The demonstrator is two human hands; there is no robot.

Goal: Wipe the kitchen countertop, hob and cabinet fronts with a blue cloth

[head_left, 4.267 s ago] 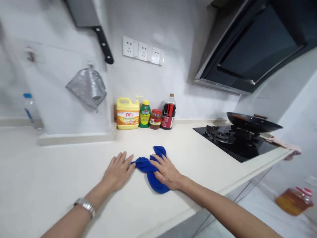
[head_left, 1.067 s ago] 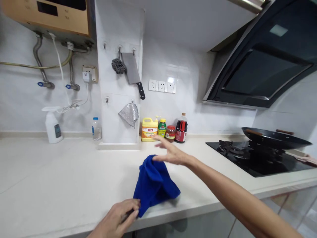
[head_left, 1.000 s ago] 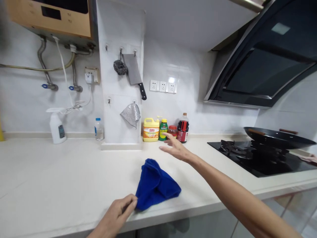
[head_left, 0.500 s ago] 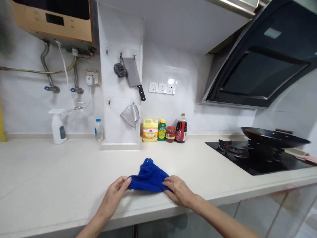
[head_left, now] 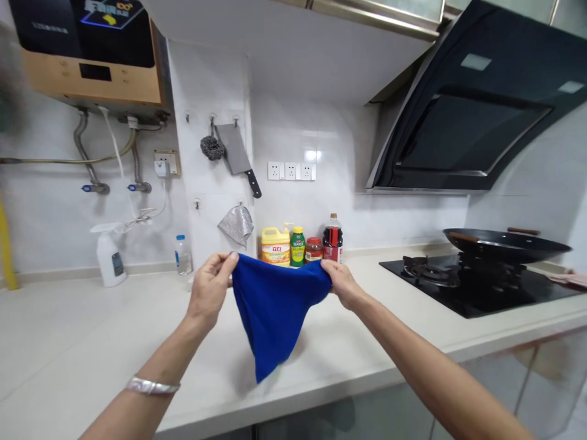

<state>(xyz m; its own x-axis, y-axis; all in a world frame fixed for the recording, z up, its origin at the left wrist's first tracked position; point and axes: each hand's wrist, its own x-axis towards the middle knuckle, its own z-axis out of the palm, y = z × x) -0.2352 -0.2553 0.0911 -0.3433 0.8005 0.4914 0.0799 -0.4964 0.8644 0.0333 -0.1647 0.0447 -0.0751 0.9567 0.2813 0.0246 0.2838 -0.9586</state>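
Observation:
A blue cloth (head_left: pixel 271 311) hangs in the air above the white counter (head_left: pixel 68 342), stretched between both hands. My left hand (head_left: pixel 210 289) pinches its left top corner. My right hand (head_left: pixel 342 283) pinches its right top corner. The cloth's lower tip droops toward the counter's front edge. A silver bracelet sits on my left wrist.
Against the back wall stand a yellow detergent jug (head_left: pixel 275 245), a green bottle (head_left: pixel 298 246), a red-lidded jar (head_left: pixel 314 250) and a dark sauce bottle (head_left: pixel 333 237). A black wok (head_left: pixel 504 244) rests on the gas hob (head_left: pixel 458 287) at right. A spray bottle (head_left: pixel 109 256) stands at left; a cleaver (head_left: pixel 236 156) hangs above.
Both hands took the cloth by its corners on the counter and lifted it up, spread between them. The camera tilted upward.

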